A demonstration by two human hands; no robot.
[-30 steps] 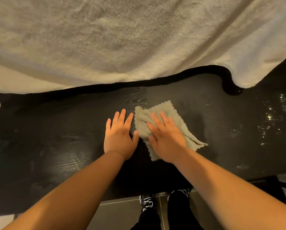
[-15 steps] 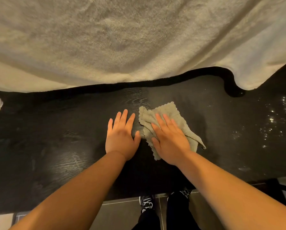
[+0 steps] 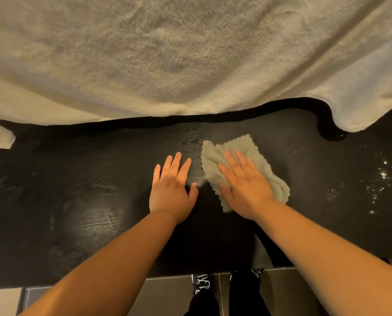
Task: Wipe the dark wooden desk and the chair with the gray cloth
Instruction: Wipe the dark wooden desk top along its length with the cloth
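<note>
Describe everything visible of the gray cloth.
The gray cloth is pale gray and fluffy, like microfibre, with a wavy scalloped edge. It lies crumpled and partly folded on the dark wooden desk, just right of the middle. The right hand presses flat on it with straight fingers, hiding its centre; its edges stick out around the hand. The left hand rests on the desk beside it, apparently without touching.

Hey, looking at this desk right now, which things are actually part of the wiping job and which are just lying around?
Part of the job: gray cloth, pressed flat under the right hand; dark wooden desk; left hand, flat on the desk.

Just lying about: cream fleecy blanket along the desk's far side; glinting specks at its right end; tiled floor.
</note>
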